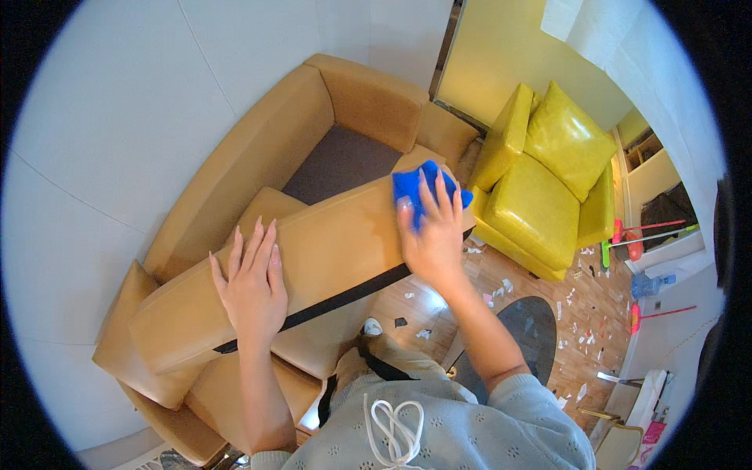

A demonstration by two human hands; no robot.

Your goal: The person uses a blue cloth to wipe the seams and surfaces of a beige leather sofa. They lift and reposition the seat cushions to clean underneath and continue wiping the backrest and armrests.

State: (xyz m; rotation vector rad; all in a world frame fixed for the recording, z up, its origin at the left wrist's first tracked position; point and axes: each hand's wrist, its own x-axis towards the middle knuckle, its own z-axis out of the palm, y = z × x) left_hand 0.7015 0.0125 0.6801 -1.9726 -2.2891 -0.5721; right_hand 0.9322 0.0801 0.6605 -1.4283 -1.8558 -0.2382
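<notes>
A long tan sofa cushion (335,247) lies slantwise in front of me, with a black strip along its near lower edge. My left hand (255,299) rests flat on its left part, fingers spread and holding nothing. At the right end, my right hand (435,241) presses a crumpled blue cloth (405,185) onto the upper face. The skin of this hand is slightly blurred. A darker, damp-looking patch shows on the cushion beside the cloth. Behind it stands the tan sofa (235,170), its dark seat base (346,164) exposed near the far armrest.
A yellow-green armchair (534,194) with a loose pillow stands at the right. Paper scraps litter the wood floor (576,305) around a dark oval tabletop (529,335). Brooms (646,229) and a blue water bottle (649,286) are by the right wall. A white wall (117,117) borders the sofa.
</notes>
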